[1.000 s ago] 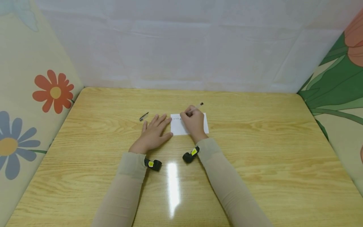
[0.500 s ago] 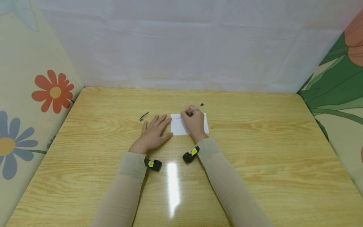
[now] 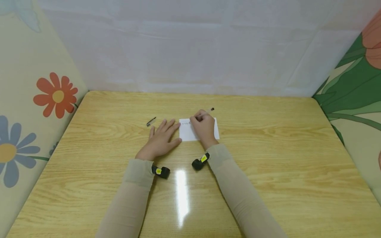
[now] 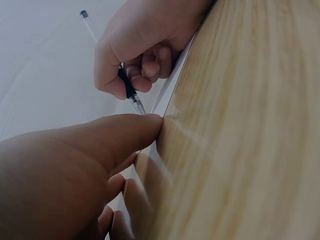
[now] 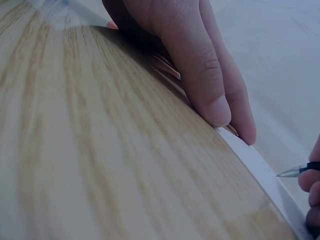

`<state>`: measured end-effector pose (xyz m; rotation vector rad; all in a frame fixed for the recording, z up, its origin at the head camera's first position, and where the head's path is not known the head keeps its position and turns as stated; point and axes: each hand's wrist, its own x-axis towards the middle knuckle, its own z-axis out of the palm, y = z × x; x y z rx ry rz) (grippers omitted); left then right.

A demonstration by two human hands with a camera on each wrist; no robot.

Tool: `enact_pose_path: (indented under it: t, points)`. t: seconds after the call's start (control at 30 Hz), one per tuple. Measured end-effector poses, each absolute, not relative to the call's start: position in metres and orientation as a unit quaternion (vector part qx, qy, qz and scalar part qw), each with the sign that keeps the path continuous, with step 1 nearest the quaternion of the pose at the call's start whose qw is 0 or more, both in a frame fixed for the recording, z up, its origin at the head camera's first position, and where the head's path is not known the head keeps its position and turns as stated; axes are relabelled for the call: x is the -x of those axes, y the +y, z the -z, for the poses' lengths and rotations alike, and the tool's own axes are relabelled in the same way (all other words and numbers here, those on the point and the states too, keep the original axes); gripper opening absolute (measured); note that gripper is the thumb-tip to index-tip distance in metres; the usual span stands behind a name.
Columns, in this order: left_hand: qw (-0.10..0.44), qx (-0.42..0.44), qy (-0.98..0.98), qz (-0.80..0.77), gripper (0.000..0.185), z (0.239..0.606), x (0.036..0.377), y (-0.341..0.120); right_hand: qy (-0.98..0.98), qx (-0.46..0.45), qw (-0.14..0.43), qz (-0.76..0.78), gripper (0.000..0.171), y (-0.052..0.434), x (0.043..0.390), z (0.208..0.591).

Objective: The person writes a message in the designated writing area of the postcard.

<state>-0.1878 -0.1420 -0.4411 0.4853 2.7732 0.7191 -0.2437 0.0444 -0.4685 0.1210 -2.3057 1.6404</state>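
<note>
Two hands (image 3: 181,134) — one pen (image 3: 208,111), one card (image 3: 187,132).

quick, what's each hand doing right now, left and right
Left hand: open, lying flat on the table, fingertips at the left edge of the paper.
Right hand: gripping a pen, tip at the paper.

right hand (image 3: 204,128) | edged slightly right along card (image 3: 187,132) | pen (image 3: 205,114) tip likewise (barely)
</note>
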Motion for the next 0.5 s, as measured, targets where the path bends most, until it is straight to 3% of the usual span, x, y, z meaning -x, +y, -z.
enact_pose_path:
  t: [0.5]
  points:
    - [0.122,-0.163,0.948,-0.244,0.067,0.4398,0.1874,-0.1413,-0.809,-0.037,0.155,-0.566,0.013,0.0449,0.2448,0.4698]
